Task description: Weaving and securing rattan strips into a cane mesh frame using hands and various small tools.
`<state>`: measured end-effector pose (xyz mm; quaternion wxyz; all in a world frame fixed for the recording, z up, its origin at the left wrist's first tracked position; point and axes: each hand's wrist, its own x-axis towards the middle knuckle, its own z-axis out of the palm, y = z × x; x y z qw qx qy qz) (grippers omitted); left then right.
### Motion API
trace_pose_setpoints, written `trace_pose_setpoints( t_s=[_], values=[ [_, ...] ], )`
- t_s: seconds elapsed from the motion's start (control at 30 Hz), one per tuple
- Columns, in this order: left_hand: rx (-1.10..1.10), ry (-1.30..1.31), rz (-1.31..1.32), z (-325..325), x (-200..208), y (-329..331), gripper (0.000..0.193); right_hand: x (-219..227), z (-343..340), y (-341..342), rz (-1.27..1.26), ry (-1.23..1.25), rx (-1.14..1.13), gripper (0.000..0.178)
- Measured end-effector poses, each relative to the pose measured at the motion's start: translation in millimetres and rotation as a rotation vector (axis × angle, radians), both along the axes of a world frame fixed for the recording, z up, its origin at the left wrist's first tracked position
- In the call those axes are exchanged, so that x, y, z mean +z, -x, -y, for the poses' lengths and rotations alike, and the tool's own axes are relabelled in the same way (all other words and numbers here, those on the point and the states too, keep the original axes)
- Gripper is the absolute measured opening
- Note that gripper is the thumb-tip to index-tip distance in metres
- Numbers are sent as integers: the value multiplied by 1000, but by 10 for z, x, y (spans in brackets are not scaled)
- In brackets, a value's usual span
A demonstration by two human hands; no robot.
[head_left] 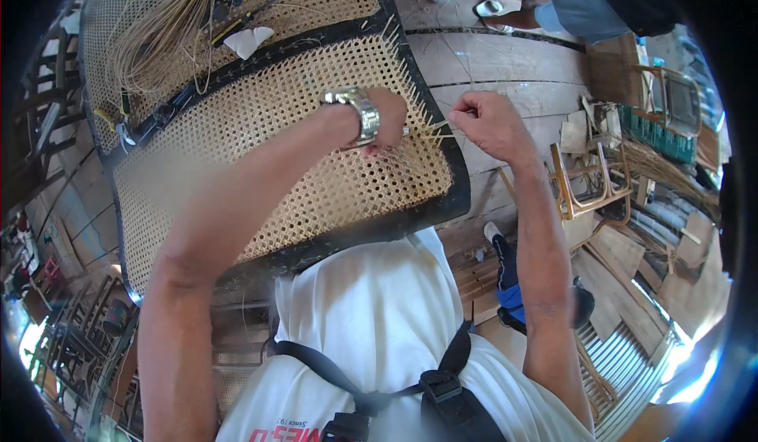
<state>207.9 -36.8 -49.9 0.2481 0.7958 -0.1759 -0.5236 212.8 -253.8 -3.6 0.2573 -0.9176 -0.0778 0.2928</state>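
Observation:
A panel of woven cane webbing (316, 158) in a black frame (379, 233) lies before me. Loose cane ends stick out along its right side. My left hand (387, 118), below a metal wristwatch (367, 118), rests over the right part of the weave. Its fingers are curled downward and mostly hidden, so what they grip does not show. Past the panel's right edge, my right hand (491, 124) is raised with thumb and fingers pinched together. Whatever is between those fingertips is too small to make out.
On the panel's far part lie a bundle of cane strands (162, 35), screwdriver-like tools (233, 28) and a white crumpled piece (249, 42). Pliers (125, 130) sit at left. Another person's leg (517, 20) is at far right; chair frames (592, 181) and wood scraps (616, 252) stand right.

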Motion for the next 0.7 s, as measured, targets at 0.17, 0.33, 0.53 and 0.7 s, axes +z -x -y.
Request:
trace_pose_setpoints(
  t_s=[0.17, 0.33, 0.53, 0.7],
  values=[
    [64, 160, -209, -74, -117, -196, 24, -14, -71, -37, 14, 67, 55, 25],
    [188, 189, -271, 62, -287, -115, 33, -49, -61, -33, 36, 85, 37, 23],
    [227, 214, -207, -8, -303, -49, 32, -96, -96, 12, 46, 11, 30, 21],
    [246, 181, -167, -55, -189, 11, 35, -300, -14, 108, 15, -38, 28, 20]
  ],
)
